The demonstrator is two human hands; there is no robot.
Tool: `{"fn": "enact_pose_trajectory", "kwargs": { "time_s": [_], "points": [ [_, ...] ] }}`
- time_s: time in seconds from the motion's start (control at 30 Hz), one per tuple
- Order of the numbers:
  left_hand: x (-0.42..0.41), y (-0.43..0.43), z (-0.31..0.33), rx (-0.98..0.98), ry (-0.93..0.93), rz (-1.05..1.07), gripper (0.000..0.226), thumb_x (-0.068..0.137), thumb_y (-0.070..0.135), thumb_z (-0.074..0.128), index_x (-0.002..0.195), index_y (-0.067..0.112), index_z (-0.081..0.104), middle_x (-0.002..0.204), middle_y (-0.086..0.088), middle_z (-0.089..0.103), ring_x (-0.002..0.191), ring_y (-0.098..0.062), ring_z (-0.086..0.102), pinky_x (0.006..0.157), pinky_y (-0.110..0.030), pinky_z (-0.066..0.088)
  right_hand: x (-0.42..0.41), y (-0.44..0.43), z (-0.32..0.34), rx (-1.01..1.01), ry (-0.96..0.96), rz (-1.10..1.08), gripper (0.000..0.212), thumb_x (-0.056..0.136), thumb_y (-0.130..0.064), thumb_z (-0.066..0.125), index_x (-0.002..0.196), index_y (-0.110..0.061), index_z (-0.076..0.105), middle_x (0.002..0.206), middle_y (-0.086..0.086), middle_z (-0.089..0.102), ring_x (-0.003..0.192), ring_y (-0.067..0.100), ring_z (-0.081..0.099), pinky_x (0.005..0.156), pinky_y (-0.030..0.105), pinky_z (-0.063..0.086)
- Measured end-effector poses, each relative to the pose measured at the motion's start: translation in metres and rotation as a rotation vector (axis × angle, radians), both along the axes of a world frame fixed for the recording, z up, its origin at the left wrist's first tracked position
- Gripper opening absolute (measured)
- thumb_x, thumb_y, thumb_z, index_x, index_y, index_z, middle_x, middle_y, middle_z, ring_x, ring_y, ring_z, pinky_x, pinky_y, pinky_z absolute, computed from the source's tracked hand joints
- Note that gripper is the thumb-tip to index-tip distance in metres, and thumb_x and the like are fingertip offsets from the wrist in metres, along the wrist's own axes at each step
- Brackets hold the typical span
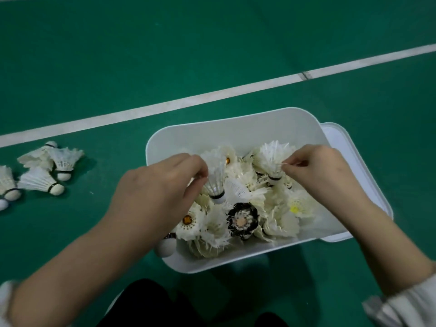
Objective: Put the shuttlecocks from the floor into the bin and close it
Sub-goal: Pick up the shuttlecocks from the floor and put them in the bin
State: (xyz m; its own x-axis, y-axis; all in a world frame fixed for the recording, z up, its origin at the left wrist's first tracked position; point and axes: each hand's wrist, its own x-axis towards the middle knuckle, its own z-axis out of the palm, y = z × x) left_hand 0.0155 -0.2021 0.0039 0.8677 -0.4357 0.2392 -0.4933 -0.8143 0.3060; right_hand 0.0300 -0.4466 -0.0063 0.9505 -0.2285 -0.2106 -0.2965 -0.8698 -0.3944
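currently both hands over the open bin (236, 128): left hand (160, 185) pinches a shuttlecock (215, 179), right hand (316, 166) pinches another shuttlecock (273, 161). loose shuttlecocks (42, 168) on floor (212, 55), left of bin.

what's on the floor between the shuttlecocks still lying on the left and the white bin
Nothing: in the head view the stretch between the loose shuttlecocks and the bin is bare green floor.
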Motion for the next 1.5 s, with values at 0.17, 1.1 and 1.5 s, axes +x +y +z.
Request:
{"fn": "enact_pose_trajectory", "kwargs": {
  "time_s": [0.17,1.1,1.5],
  "points": [
    [0.001,-0.003,0.001,0.001,-0.009,-0.012,0.008,0.083,0.031,0.055,0.083,0.026,0.061,0.078,0.015,0.064,0.048,-0.015,0.052,0.039,-0.023,0.039,-0.005,-0.006,-0.004,-0.036,-0.005,0.015,0.011,0.084,-0.016,0.061,0.084,-0.012,0.072,0.077,-0.004,0.059,0.077,0.017,0.058,0.065,0.023,0.036],
    [-0.004,0.008,-0.016,-0.070,0.042,-0.040,0.013,0.085,0.034,0.048,0.085,0.025,0.056,0.082,0.015,0.062,0.047,-0.014,0.047,0.039,-0.027,0.040,-0.023,0.009,-0.014,0.073,0.360,0.040,0.040,0.081,-0.029,0.068,0.120,-0.027,0.058,0.133,-0.004,0.053,0.106,0.019,0.060,0.068,0.027,0.044],
    [-0.002,0.007,-0.025,-0.240,0.163,-0.133,0.014,0.089,0.035,0.046,0.095,0.024,0.051,0.087,0.015,0.049,0.061,-0.005,0.037,0.050,-0.019,0.036,-0.022,0.080,-0.004,0.424,-0.055,0.508,0.022,0.085,-0.015,0.064,0.104,-0.025,0.059,0.094,-0.018,0.053,0.082,0.003,0.055,0.075,0.018,0.047]
  ]
}}
